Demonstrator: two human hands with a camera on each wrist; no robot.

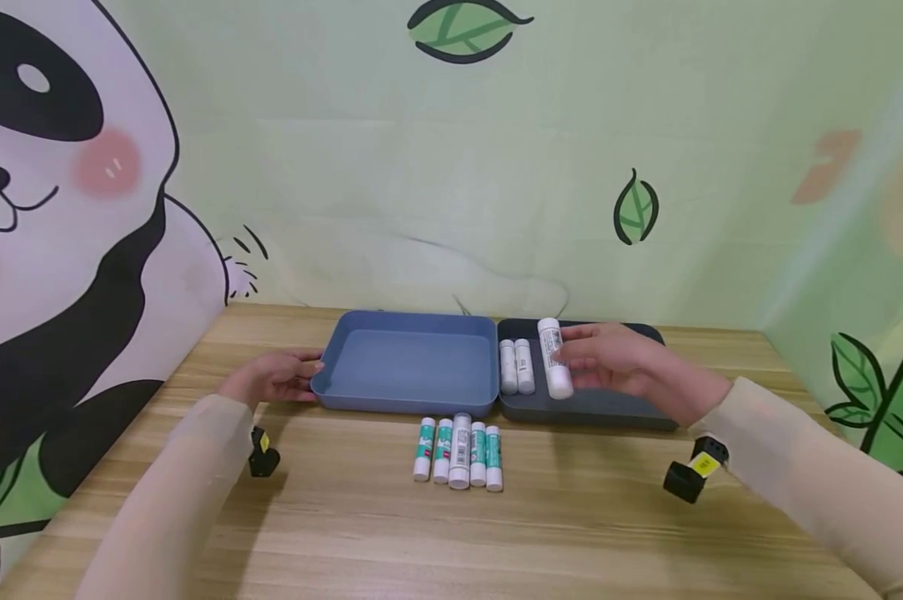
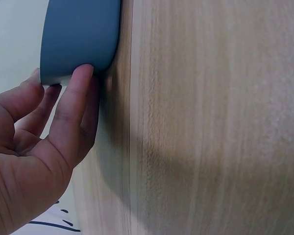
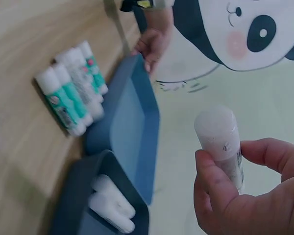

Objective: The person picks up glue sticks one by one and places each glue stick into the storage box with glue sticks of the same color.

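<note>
Evidently, two trays are set end to end near the far edge of the table in the head view: blue tray to the left, dark tray to the right, adjoining, perhaps so both can be reached without leaning. A large white stick is held over the dark tray by the right hand, gripped from one side so that both ends are left exposed. Two small white sticks are laid together at that tray's left end, which leaves room beside them. Before the trays, four green-banded sticks and a mostly white stick are lined up closely, probably for easy picking.

Left wrist view: a corner of the blue tray is held by the left hand, thumb at the rim, fingertips against the outer wall, likely for steadiness. Thumb's reach over the rim cannot be told.

Right wrist view: the large white stick is pinched between thumb and curled fingers, just below its cap, apparently for control.
</note>
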